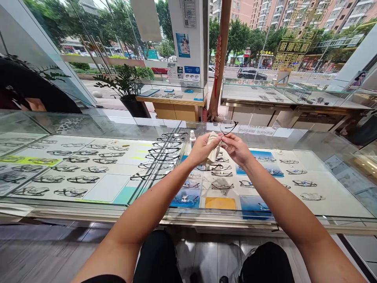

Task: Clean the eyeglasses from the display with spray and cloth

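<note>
Above the glass counter, my left hand (201, 150) is closed around a cream cleaning cloth (212, 154), whose lower end hangs from the fingers. My right hand (237, 151) pinches a pair of dark-framed eyeglasses (231, 129), held up beside the cloth. The fingertips of both hands meet, and part of the frame is hidden among them. Just left of my left hand stands a small white spray bottle (192, 139). Several dark eyeglasses (163, 156) lie in a column on the counter top, left of my hands.
Beneath the glass of the display counter (188, 215) lie many more frames, blue cards and a yellow card (220, 203). A potted plant (125, 84) and further display cases (265, 94) stand beyond. At far left is a person in a dark sleeve (38, 84).
</note>
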`<state>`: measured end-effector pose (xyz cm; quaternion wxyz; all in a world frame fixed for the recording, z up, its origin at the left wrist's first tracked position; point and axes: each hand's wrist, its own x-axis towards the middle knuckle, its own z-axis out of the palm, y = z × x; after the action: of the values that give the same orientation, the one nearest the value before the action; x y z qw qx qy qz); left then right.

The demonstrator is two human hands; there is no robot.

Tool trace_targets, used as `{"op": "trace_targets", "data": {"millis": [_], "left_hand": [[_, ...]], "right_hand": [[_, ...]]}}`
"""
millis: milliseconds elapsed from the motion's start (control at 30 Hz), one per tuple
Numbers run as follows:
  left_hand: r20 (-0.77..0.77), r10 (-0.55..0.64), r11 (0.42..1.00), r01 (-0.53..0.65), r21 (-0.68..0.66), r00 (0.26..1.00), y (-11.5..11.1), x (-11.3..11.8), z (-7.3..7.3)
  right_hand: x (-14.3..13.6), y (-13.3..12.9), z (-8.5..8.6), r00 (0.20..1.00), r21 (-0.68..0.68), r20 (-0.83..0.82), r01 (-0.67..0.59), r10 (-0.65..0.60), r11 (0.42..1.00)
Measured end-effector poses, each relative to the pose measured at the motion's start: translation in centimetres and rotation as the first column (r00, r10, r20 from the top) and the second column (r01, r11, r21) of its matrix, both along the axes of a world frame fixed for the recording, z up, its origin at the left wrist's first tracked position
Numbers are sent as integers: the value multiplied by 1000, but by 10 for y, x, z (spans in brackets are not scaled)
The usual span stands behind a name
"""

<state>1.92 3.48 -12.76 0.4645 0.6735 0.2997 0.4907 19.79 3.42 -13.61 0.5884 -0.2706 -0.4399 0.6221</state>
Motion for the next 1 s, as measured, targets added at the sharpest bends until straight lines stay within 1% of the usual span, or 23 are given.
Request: {"op": "trace_targets", "data": {"millis": [100,167,300,400,467,500,600,700,767,867,933,1000], "left_hand": [[-8,75,995,-74,61,997,0,0,0],[-19,102,990,-99,104,995,0,0,1],[-80,83,986,-70,152,993,-2,-1,4],[-127,111,977,-85,194,986,-2,-3,6],[-129,113,980,-90,178,985,-1,-3,6],[-123,95,986,-76,148,988,-1,-3,5],[-102,-20,999,24,32,995,-3,-2,5],[-127,-174,984,169,-53,976,-10,-1,9],[-155,-298,954,287,-89,942,-17,0,14],[-167,-474,880,457,-130,864,-25,0,20],[-164,-545,837,522,-164,822,-28,0,21],[-172,-595,800,560,-214,785,-30,1,19]], "right_hand": [[-2,-4,1,1000,13,-5,-6,6,1000],[-2,-5,3,1000,34,0,-6,6,999],[2,-4,8,1000,42,-16,4,-4,999],[9,-1,11,998,29,-42,40,-38,999],[15,3,13,995,28,-67,75,-73,997],[19,5,14,993,26,-82,92,-90,995],[29,12,16,981,13,-123,152,-150,988],[38,17,18,967,4,-149,211,-209,977],[43,20,19,958,0,-160,241,-238,971],[48,24,18,948,-7,-163,276,-273,961],[50,26,17,944,-5,-150,296,-293,955],[52,28,16,945,5,-127,303,-300,953]]}}
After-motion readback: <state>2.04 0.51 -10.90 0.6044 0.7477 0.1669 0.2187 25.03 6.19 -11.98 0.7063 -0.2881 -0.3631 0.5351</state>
